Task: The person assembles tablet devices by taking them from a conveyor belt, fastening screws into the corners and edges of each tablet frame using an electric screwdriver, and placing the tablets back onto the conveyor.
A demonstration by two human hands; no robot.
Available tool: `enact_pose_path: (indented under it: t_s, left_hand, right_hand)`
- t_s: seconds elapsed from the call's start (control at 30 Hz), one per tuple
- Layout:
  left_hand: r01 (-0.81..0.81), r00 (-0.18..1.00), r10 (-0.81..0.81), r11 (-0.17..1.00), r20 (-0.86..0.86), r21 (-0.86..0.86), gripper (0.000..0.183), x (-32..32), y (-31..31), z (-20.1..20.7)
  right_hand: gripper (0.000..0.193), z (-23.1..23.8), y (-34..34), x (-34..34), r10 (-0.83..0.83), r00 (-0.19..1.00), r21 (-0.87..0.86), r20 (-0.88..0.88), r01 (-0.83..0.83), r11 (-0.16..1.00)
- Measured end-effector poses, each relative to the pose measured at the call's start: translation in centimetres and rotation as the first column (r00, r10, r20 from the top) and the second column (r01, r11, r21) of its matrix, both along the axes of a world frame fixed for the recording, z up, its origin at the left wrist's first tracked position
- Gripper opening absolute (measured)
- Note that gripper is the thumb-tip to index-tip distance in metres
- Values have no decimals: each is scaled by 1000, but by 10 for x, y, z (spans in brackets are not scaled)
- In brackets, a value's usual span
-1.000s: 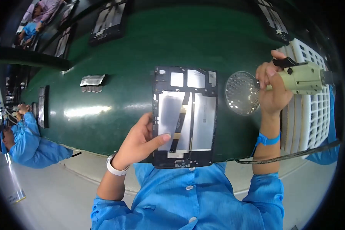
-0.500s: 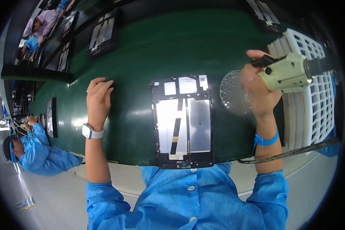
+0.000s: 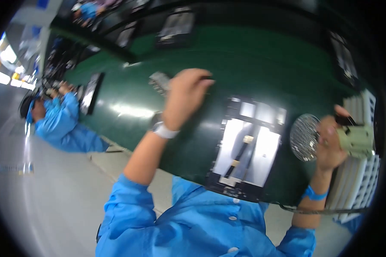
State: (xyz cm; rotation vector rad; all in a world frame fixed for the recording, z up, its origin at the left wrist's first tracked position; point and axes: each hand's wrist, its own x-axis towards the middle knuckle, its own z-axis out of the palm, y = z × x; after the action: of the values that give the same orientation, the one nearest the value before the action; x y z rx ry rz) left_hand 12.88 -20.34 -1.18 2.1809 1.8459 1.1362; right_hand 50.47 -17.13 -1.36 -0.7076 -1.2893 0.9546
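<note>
An opened tablet (image 3: 268,143) with silvery battery panels and a dark frame lies tilted on the green bench top in front of me. Left of its upper end is my left hand (image 3: 188,94), above the bench, fingers pinched on what looks like a small dark piece (image 3: 207,78); blur hides its kind. A grey, perforated-looking piece (image 3: 159,81) lies just behind that hand. My right hand (image 3: 329,147) is wrapped round a pale green electric screwdriver (image 3: 357,140) with a black lever; its tip is out of sight. Beside this hand sits a round clear dish (image 3: 303,136) with a bumpy surface.
White grid trays (image 3: 364,184) are stacked at the right, by a dark cable (image 3: 326,210). More opened tablets lie along the far side, one (image 3: 176,28) at centre-left and another (image 3: 344,58) far right. A co-worker in blue (image 3: 68,124) sits at left.
My view has turned, so the bench contents appear shifted right and tilted. My left hand has moved closer to the tablet, and the grey piece now shows behind it. The right hand keeps the screwdriver.
</note>
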Motion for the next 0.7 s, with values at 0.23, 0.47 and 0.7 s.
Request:
enact_pose_path:
  t_s: [0.23,0.47,0.7]
  left_hand:
    - [333,893,-341,940,294,77,17,99,22,21]
    - [279,885,-201,951,420,-134,22,117,30,17]
    - [314,885,-154,894,439,-320,20,126,28,19]
  right_hand:
    - [47,-1,10,-12,98,995,1,-23,-98,995]
    - [44,2,4,-7,-9,1000,-33,6,9,999]
    - [39,18,-3,-24,-13,997,-120,73,22,993]
